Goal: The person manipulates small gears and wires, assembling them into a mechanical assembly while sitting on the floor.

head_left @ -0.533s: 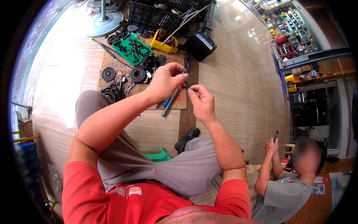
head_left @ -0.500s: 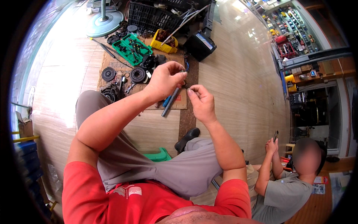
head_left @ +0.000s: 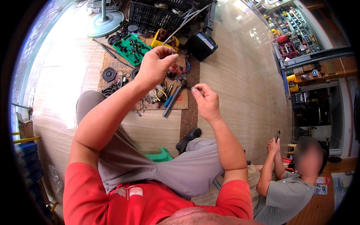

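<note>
My left hand (head_left: 155,67) is raised over the cardboard with thumb and forefinger pinched together. Something tiny shows at its fingertips, too small to name. To the right, my right hand (head_left: 206,103) is also closed in a pinch; what it may hold cannot be made out. Between and below the hands lies a hammer (head_left: 173,100) with a grey handle. Beside it are a blue-handled tool (head_left: 167,101) and yellow-handled pliers (head_left: 161,95). A black ribbed wheel-like part (head_left: 109,74) rests on the cardboard left of my left forearm.
Beyond my hands are an opened green tool case (head_left: 131,52), a yellow bin (head_left: 156,40), a black crate (head_left: 152,17) and a black battery (head_left: 201,45). A round stand base (head_left: 105,24) is at far left. A person (head_left: 288,187) sits at right, holding a phone (head_left: 277,135).
My left hand has moved left and slightly farther away, uncovering the hammer head and pliers. My right hand has shifted slightly right, and the gap between the hands has widened.
</note>
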Tool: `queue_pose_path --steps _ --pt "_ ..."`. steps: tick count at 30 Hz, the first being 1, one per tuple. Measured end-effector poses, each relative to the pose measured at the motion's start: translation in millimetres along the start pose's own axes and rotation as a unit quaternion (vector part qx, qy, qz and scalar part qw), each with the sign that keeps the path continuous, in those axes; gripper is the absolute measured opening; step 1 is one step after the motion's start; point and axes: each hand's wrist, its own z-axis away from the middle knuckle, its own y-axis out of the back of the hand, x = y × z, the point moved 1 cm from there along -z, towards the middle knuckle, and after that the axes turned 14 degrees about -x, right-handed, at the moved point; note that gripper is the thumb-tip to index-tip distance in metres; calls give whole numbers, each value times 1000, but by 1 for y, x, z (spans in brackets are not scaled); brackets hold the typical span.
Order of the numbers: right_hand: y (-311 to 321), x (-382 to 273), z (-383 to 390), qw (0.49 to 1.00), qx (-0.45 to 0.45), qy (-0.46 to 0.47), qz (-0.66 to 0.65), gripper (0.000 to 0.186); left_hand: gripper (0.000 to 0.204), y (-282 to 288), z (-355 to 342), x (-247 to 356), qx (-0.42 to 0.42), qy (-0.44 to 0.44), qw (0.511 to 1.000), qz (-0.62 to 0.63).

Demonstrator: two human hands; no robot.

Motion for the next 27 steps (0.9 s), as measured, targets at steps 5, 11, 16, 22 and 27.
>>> queue_pose_path --steps 5,11,16,22,27 --pt "6 -11 2 999 -9 -31 30 8 19 7 -2 6 4 -10 1000 -8" --pt "12 -7 1 998 -2 -13 65 9 21 12 -2 17 21 -14 999 -20" --pt "19 -7 1 996 1 -18 92 10 21 18 -4 18 20 -21 1000 -10" --pt "23 -2 3 994 8 1 109 9 21 20 -4 24 42 -36 998 -6" --pt "34 1 6 989 6 -7 150 11 20 29 -6 24 56 -56 997 6"
